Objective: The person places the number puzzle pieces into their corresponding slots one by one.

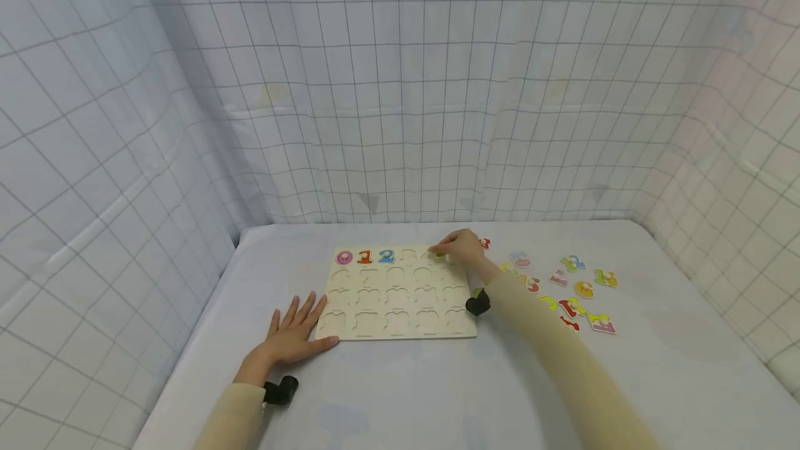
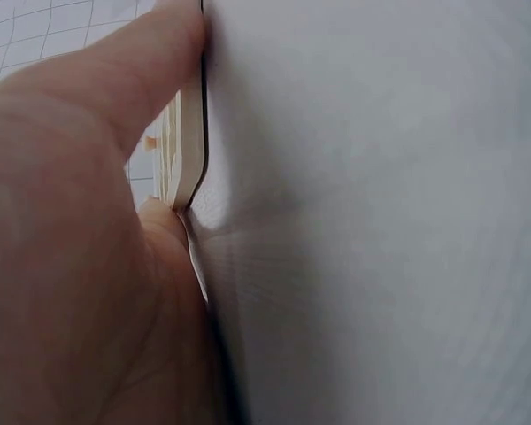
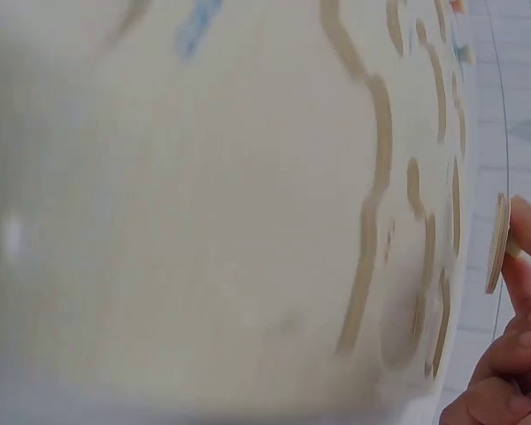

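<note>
A pale wooden number puzzle board lies on the table, with recesses in several rows. At its top left sit a pink 0, a red-orange 1 and a blue 2. My left hand lies spread at the lower left corner, thumb on the board's edge. Over the top row's right part, my right hand pinches a number puzzle piece between thumb and finger. The right wrist view shows this piece edge-on above the board; its numeral is hidden.
Several loose number pieces are scattered right of the board, among them an orange one, a pink-and-yellow one and a blue-and-green one. A red piece lies behind the right hand. A gridded cloth hangs behind the table.
</note>
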Demonstrator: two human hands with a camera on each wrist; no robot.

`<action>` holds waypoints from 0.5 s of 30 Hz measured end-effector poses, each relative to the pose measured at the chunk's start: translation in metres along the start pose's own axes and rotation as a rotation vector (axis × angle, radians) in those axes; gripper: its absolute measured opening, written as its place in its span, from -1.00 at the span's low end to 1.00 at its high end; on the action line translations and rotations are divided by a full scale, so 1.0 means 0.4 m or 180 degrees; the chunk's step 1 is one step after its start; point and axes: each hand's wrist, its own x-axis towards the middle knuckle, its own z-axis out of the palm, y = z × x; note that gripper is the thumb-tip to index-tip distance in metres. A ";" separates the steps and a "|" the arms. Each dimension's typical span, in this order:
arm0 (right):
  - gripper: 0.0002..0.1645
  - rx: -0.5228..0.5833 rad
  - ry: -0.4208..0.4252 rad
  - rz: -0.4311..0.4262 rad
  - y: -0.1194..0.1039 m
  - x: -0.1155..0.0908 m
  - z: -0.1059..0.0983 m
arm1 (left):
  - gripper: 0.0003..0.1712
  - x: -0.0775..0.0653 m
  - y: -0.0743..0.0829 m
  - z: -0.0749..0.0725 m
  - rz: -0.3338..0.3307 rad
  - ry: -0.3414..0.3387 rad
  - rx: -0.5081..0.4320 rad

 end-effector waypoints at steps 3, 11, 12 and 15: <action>-0.67 0.0139 0.0071 0.0217 -0.016 0.009 0.049 | 0.14 -0.003 0.004 -0.006 -0.0019 -0.0021 -0.0008; -0.66 0.0271 0.0334 0.0557 -0.067 -0.001 0.144 | 0.15 0.006 -0.012 0.010 0.0002 0.0048 0.0027; -0.66 0.0264 0.0365 0.0530 -0.073 -0.005 0.151 | 0.15 0.008 -0.014 0.012 0.0005 0.0054 0.0033; -0.66 0.0264 0.0455 0.0455 -0.085 -0.013 0.165 | 0.16 0.011 -0.018 0.016 -0.0001 0.0047 0.0046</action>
